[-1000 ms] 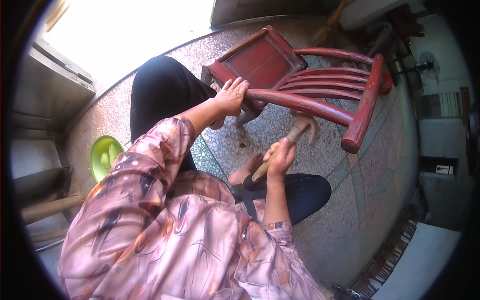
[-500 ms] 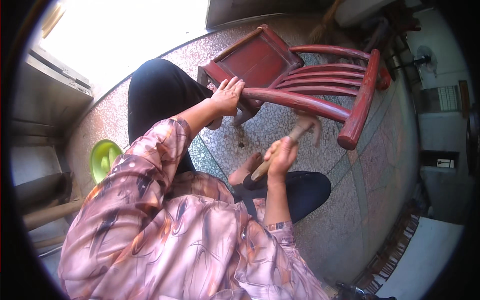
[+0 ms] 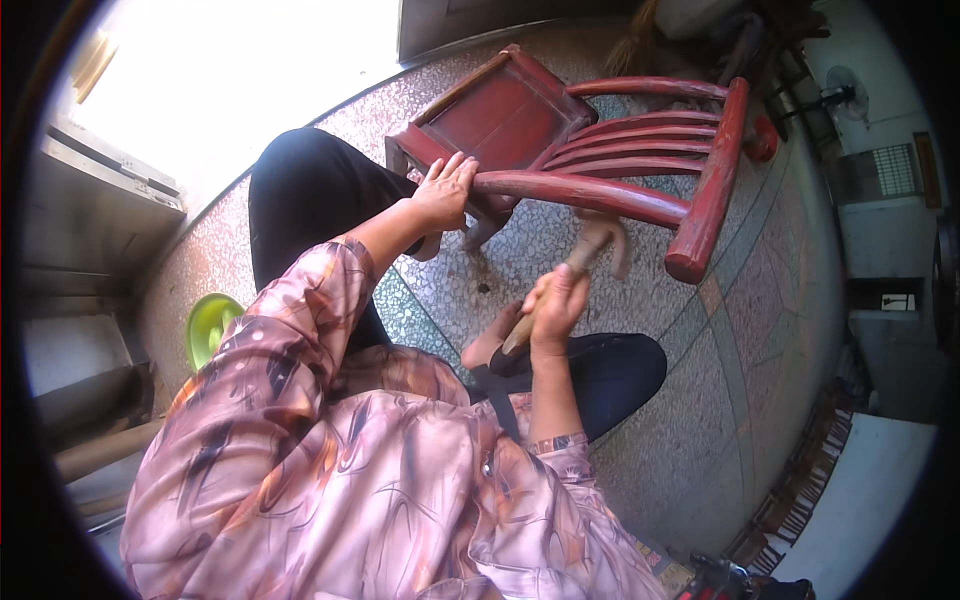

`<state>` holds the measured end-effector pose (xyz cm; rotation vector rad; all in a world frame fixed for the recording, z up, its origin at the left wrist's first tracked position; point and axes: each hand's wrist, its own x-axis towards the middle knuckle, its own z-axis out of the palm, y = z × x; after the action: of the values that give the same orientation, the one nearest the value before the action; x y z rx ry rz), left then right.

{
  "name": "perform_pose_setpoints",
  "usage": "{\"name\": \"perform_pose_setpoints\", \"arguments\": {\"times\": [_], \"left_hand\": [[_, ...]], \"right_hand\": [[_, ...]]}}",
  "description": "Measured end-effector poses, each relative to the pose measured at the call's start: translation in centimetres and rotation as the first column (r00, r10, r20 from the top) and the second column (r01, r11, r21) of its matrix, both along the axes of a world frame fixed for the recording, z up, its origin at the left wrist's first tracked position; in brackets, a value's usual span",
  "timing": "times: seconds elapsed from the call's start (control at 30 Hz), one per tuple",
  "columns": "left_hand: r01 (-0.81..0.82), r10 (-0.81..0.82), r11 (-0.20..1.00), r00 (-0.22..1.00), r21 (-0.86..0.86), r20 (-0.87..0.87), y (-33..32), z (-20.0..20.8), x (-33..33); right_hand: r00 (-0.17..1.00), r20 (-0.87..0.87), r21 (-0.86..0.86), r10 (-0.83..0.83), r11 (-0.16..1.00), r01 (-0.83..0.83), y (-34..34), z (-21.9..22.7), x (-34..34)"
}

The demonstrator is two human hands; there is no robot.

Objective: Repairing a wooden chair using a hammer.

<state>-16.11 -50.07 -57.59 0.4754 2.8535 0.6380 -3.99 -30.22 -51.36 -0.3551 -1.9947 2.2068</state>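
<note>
A red wooden chair [image 3: 690, 222] with worn paint and a slatted back lies tipped over in front of me. My left hand [image 3: 443, 192] holds its side post by the seat, with the fingers laid over the wood and the thumb hidden. In my right hand [image 3: 556, 305], closed round the handle, is a tan wooden tool [image 3: 583, 256] with a curved, hooked head. That head is blurred and close to the lower back post; whether they touch I cannot tell. The handle's butt end points down toward my bare foot [image 3: 487, 340].
A green plastic basin [image 3: 209, 328] stands on the speckled floor [image 3: 655, 480] at my left. Behind the chair, a straw broom [image 3: 632, 55] leans at the far side. A fan [image 3: 848, 93] and a pale cabinet [image 3: 880, 265] are at the right. My bent knees flank the work.
The chair and my left hand sit slightly further left and up in the picture. My right hand has moved a little up with the tool, its head still blurred.
</note>
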Motion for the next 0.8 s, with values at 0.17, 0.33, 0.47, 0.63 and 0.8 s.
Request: {"name": "perform_pose_setpoints", "arguments": {"times": [0.17,0.33,0.47,0.63,0.8], "left_hand": [[0.018,-0.021,0.998,0.998,-0.061,-0.051,0.2,-0.7,-0.4],[0.006,-0.007,1.0,0.999,0.024,0.049,0.3,0.8,0.3],[0.01,-0.01,1.0,0.999,0.001,0.031,0.1,0.5,0.1],[-0.008,0.008,1.0,1.0,0.005,-0.012,0.1,-0.2,-0.2],[0.011,-0.014,0.999,0.999,-0.051,-0.044,0.2,-0.3,0.0]], "right_hand": [[0.953,-0.266,-0.111,-0.142,0.987,0.116,0.1,-0.8,0.1],[0.947,0.282,0.196,0.155,0.957,-0.215,-1.8,-1.6,-1.4],[1.0,-0.026,0.038,-0.001,0.999,0.002,-0.8,0.1,0.3],[0.94,-0.302,-0.095,-0.158,0.986,0.135,-0.7,2.2,0.7],[0.97,0.177,0.672,0.167,0.7,-0.243,-1.0,-7.1,-1.7]]}}
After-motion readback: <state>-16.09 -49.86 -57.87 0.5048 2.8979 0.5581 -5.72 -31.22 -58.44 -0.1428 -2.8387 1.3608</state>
